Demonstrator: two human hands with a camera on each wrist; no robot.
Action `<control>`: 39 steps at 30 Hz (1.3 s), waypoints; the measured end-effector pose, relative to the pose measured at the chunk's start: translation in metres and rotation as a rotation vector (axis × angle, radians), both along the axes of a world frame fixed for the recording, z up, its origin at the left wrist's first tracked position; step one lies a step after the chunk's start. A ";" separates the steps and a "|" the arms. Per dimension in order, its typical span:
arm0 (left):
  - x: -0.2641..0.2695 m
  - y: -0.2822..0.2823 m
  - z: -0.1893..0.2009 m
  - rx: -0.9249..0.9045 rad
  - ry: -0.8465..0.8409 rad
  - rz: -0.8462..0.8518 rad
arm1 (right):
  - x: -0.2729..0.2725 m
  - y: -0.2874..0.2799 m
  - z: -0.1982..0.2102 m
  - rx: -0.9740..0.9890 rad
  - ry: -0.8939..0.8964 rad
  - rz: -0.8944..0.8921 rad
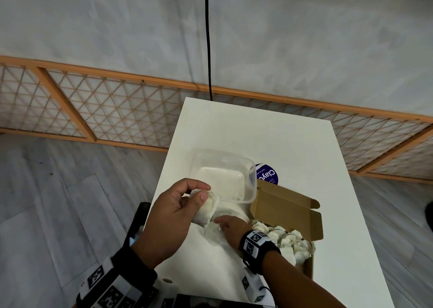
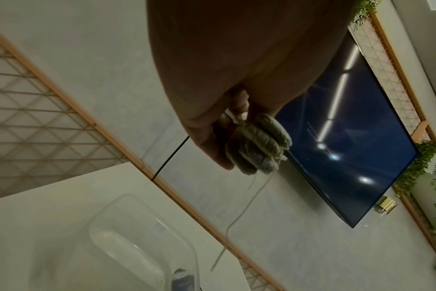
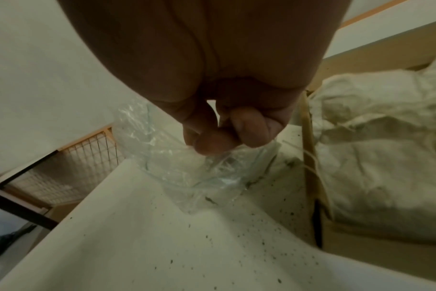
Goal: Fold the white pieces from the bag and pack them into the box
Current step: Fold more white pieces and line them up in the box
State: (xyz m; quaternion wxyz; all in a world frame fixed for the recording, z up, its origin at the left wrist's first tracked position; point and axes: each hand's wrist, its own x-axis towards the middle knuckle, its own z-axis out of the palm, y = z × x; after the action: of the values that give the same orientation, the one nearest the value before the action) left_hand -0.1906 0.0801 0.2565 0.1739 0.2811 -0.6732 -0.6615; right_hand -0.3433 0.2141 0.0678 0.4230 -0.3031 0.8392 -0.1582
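- The white piece [image 1: 206, 208], a small pouch with a string dangling off it, is up off the table, pinched between thumb and curled fingers of the left hand [image 1: 172, 216].
- From the left wrist view it shows folded into a tight bundle [image 2: 259, 144] at the fingertips, string hanging loose below.
- Right hand [image 1: 232, 229] is down on the white table [image 1: 293, 139], fingers curled and pinching the clear plastic bag [image 3: 187, 169]; the bag lies crumpled, dark specks scattered around it.
- Cardboard box [image 1: 288, 204], lid flap open and tipped back, sits just right of the right wrist, well filled with folded white pieces [image 1: 288, 239].
- Clear plastic tub [image 1: 225, 176] stands just beyond the held piece; it looks to hold nothing but a few specks.
- A purple round label [image 1: 268, 174] peeks out behind the tub.
- The left hand is at the table's left edge; the far half of the table is open.
- A black cable [image 1: 208, 40] hangs down the wall to the far edge.
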 end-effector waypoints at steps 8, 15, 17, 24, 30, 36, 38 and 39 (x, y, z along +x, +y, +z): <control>0.000 -0.001 -0.003 -0.019 -0.039 -0.005 | 0.002 0.006 -0.008 0.002 0.033 0.010; 0.000 0.002 -0.006 -0.024 -0.050 -0.008 | -0.005 0.021 0.021 -0.091 0.205 0.012; 0.000 0.002 -0.006 -0.030 -0.055 -0.012 | -0.007 0.027 0.034 -0.144 0.242 -0.022; 0.000 0.004 -0.001 -0.024 -0.034 -0.008 | -0.008 0.041 0.095 -0.479 0.369 -0.237; 0.003 0.008 0.007 -0.023 -0.021 -0.028 | 0.000 0.047 0.169 -0.755 0.064 -0.467; 0.003 0.016 0.026 -0.035 0.076 -0.180 | 0.006 0.048 0.209 -0.907 -0.168 -0.531; 0.001 0.017 0.029 -0.099 0.111 -0.211 | 0.009 0.047 0.215 -0.914 -0.178 -0.511; -0.001 0.016 0.031 -0.125 0.111 -0.232 | 0.010 0.047 0.218 -0.912 -0.184 -0.504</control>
State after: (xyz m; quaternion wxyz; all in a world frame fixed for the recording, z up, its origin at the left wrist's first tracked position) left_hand -0.1915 0.0965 0.2873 0.1504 0.1533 -0.7303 -0.6485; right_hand -0.3329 0.2614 0.2854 0.2691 -0.2301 0.6913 -0.6299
